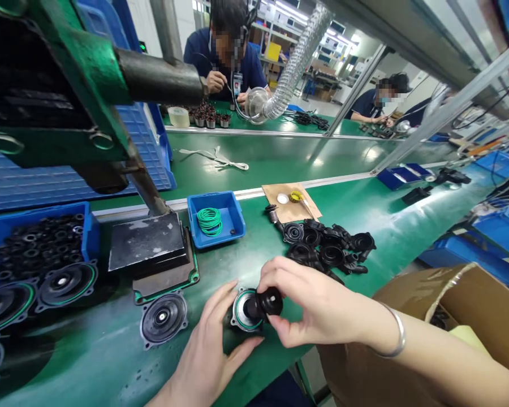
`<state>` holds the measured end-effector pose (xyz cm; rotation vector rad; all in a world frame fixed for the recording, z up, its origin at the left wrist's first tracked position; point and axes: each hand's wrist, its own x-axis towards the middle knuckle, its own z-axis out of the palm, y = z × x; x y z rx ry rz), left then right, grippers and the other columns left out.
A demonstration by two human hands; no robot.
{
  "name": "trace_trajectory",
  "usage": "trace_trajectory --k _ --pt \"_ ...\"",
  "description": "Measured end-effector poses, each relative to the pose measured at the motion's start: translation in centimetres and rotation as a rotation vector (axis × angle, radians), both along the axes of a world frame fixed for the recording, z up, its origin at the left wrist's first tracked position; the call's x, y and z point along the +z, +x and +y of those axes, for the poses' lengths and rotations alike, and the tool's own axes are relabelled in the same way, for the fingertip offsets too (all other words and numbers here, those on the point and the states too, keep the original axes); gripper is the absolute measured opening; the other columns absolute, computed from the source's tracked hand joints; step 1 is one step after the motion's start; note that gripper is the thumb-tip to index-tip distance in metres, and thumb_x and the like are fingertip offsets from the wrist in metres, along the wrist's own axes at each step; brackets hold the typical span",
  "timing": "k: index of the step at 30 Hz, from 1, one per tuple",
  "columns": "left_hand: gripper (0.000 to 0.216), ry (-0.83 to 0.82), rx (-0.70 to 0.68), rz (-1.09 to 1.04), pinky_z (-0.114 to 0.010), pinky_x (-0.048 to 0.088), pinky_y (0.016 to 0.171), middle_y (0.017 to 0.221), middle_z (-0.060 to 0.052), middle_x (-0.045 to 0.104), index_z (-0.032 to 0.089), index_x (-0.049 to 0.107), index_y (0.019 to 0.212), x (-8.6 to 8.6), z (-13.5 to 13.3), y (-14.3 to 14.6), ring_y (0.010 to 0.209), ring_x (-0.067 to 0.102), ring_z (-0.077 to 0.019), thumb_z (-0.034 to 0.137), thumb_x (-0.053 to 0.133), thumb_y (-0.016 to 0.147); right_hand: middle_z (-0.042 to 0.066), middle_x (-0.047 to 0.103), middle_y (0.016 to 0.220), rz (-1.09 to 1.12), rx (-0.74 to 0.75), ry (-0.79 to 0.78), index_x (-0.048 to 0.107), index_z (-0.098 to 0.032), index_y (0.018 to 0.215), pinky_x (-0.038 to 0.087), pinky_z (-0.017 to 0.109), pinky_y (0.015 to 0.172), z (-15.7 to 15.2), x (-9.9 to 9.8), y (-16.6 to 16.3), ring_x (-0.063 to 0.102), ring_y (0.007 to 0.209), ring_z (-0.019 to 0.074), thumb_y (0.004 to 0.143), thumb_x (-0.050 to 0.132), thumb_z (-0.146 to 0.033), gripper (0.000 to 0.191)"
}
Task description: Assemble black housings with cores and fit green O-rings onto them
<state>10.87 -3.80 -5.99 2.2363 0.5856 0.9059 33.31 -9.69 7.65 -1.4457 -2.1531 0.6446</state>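
Cupped the left hand (203, 345) around a green-ringed round part (238, 323) low over the worktop (114, 345), fingers and thumb spread, seemingly to hold it steady. Pinched a shiny black plug (272, 301) between the thumb and fingers of the right hand (307, 291), up against the right side of that round part. Could not tell how far in, or even if in at all. Judged as only partway done.

Far left, saw a blue bin (92, 234) full of little black rings (42, 243), with three green-ringed covers (68, 285) in front. Looked done for that bit. Next, near a metal block (146, 243), found one lone cover (163, 317) with no green ring to see, so likely not done. Behind, saw a blue tray (224, 240) with loose green rings (210, 221), so not all used up. Past the tray, spotted a yellow pot (295, 196) on a brown sheet (275, 212). Then saw a big heap of black parts (332, 254), so seemingly plenty left. Far right, saw a cardboard box (492, 311), insides mostly hidden.
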Motion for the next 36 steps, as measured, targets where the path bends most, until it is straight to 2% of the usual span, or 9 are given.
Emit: trace_trajectory --k 3,5,11,21,25,27,30,33,36 --pt "0.085 -0.192 -0.013 0.038 -0.052 0.053 0.106 0.146 -0.020 0.053 0.024 0.024 0.154 -0.6 -0.1 0.7 0.133 0.056 -0.0341 0.019 0.075 0.086 0.011 0.053 0.113 -0.148 0.068 -0.046 0.053 -0.014 0.120 0.054 0.030 0.076 0.7 -1.1 -0.9 0.056 0.088 0.0185 0.082 0.060 -0.016 0.038" --pt "0.093 -0.247 -0.041 0.049 -0.048 0.056 0.103 0.146 -0.018 0.055 0.027 0.019 0.155 -0.8 -0.1 1.0 0.129 0.060 -0.0328 0.012 0.076 0.082 0.012 0.053 0.112 -0.262 0.122 -0.085 0.055 -0.013 0.118 0.054 0.031 0.077 1.2 -1.1 -1.4 0.055 0.087 0.0192 0.084 0.058 -0.013 0.034" --pt "0.103 -0.264 -0.092 0.049 -0.044 0.055 0.106 0.147 -0.014 0.055 0.028 0.019 0.153 -0.7 0.1 1.4 0.129 0.060 -0.0303 -0.001 0.077 0.073 0.012 0.055 0.105 -0.475 0.277 -0.099 0.057 -0.009 0.114 0.053 0.036 0.087 2.1 -1.3 -2.8 0.052 0.095 0.0237 0.080 0.058 -0.006 0.034" --pt "0.108 -0.322 -0.097 0.052 -0.046 0.053 0.109 0.151 -0.017 0.050 0.026 0.014 0.154 -1.1 -0.3 1.5 0.134 0.056 -0.0302 -0.005 0.075 0.071 0.018 0.058 0.105 -0.752 0.261 -0.053 0.052 0.003 0.125 0.055 0.042 0.080 2.1 -1.7 -4.9 0.057 0.092 0.0294 0.077 0.057 -0.008 0.049" --pt "0.102 -0.344 -0.100 0.015 -0.047 0.049 0.113 0.154 -0.018 0.046 0.024 0.015 0.154 -1.3 -0.3 1.7 0.137 0.052 -0.0299 -0.001 0.074 0.074 0.016 0.057 0.097 -0.772 0.186 -0.085 0.056 0.000 0.117 0.055 0.041 0.073 2.0 -2.0 -5.1 0.056 0.086 0.0283 0.079 0.059 -0.011 0.040" --pt "0.098 -0.376 -0.108 -0.005 -0.047 0.049 0.112 0.154 -0.018 0.046 0.025 0.015 0.153 -1.2 -0.3 1.7 0.137 0.052 -0.0296 0.003 0.074 0.078 0.014 0.058 0.097 -0.684 0.115 -0.090 0.057 -0.004 0.117 0.057 0.039 0.073 1.8 -1.9 -4.8 0.058 0.085 0.0265 0.082 0.063 -0.018 0.038" --pt "0.094 -0.452 -0.119 -0.004 -0.048 0.052 0.107 0.145 -0.017 0.056 0.025 0.016 0.152 -0.9 -0.1 1.6 0.130 0.059 -0.0291 0.008 0.074 0.081 0.016 0.056 0.117 -0.406 -0.071 0.086 0.053 -0.012 0.127 0.055 0.041 0.092 1.9 -1.4 -4.5 0.058 0.107 0.0281 0.088 0.066 -0.032 0.045" --pt "0.093 -0.482 -0.107 -0.014 -0.050 0.052 0.107 0.143 -0.015 0.058 0.025 0.019 0.152 -0.8 -0.1 1.5 0.130 0.059 -0.0309 0.010 0.076 0.079 0.018 0.044 0.141 -0.274 -0.286 0.306 0.041 -0.018 0.144 0.041 0.050 0.111 2.8 -1.8 -5.4 0.044 0.133 0.0318 0.095 0.057 -0.032 0.054" --pt "0.071 -0.443 -0.104 -0.038 -0.049 0.050 0.109 0.144 -0.012 0.057 0.025 0.040 0.145 -0.8 0.0 1.5 0.134 0.054 -0.0338 0.014 0.071 0.082 0.017 0.034 0.155 -0.374 -0.201 0.260 0.038 -0.022 0.151 0.035 0.057 0.113 4.1 -3.4 -7.3 0.034 0.142 0.0358 0.098 0.053 -0.038 0.057"
